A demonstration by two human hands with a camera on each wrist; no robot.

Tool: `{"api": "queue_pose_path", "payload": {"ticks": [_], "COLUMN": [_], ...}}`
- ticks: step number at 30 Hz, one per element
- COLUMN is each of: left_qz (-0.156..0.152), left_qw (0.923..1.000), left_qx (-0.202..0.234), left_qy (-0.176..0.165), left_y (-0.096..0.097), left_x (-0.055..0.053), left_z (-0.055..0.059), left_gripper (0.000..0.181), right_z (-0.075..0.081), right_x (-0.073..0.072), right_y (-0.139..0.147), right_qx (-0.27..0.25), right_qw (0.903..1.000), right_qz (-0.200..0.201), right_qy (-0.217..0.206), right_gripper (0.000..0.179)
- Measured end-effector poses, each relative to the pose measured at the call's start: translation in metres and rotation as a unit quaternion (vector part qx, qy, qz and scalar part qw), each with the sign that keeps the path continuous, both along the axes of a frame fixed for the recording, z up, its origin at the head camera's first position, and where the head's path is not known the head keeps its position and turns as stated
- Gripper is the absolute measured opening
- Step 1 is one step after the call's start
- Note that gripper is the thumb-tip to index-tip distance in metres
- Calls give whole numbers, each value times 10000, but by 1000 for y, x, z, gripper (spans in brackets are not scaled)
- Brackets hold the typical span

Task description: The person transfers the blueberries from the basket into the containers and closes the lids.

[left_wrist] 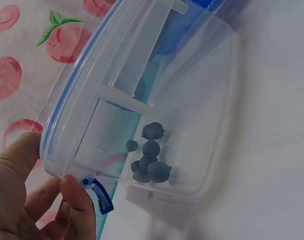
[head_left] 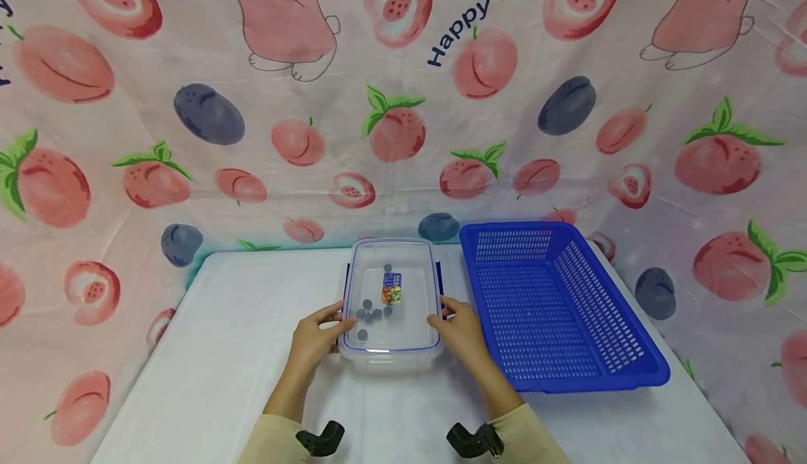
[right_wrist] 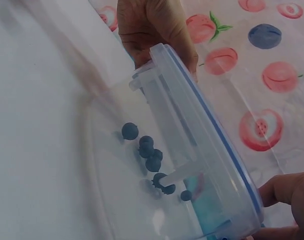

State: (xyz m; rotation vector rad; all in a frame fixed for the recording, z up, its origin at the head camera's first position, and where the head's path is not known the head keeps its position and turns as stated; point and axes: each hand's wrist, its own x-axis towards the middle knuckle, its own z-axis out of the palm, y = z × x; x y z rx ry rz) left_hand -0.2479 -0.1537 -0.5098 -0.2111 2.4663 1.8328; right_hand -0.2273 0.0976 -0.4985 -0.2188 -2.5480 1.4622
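Observation:
A clear plastic food container [head_left: 394,360] with a blue-sealed lid [head_left: 412,254] on top is held between both hands over the white table. My left hand [head_left: 318,334] grips its left side, thumb at the lid's edge and fingers lower down. On the opposite side my right hand [head_left: 463,327] holds it the same way. Several blueberries [left_wrist: 151,148] lie loose on the container's floor, mostly clustered toward the near left. A blue latch [left_wrist: 103,197] sticks out from the rim beside the left fingers. The lid carries a small colourful sticker [head_left: 391,287].
To the right stands a large blue plastic basket [head_left: 536,324] with slotted walls, close beside the right forearm. The white table [head_left: 252,352] ends at a fruit-print cloth [head_left: 302,198] hanging behind. Black wrist mounts [head_left: 323,439] sit near both sleeves.

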Motion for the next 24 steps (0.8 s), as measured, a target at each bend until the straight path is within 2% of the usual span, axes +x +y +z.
{"api": "queue_pose_path", "payload": {"ticks": [9, 14, 18, 24], "left_qz": [55, 35, 54, 76], "left_qw": [9995, 9990, 9985, 9987], "left_qx": [305, 442, 534, 500], "left_qy": [68, -22, -46, -82], "left_y": [0, 1, 0, -1], "left_x": [-2, -1, 0, 0], "left_z": [-5, -7, -7, -7], "left_gripper": [50, 54, 56, 58], "right_z": [-7, -12, -14, -15], "right_x": [-1, -1, 0, 1], "right_y": [-5, -7, -8, -11], "right_qx": [-124, -193, -213, -239], "right_qw": [9993, 9980, 9977, 9972], "right_qz": [-301, -453, -490, -562], "right_qy": [174, 403, 413, 433], "right_gripper": [49, 49, 50, 51]}}
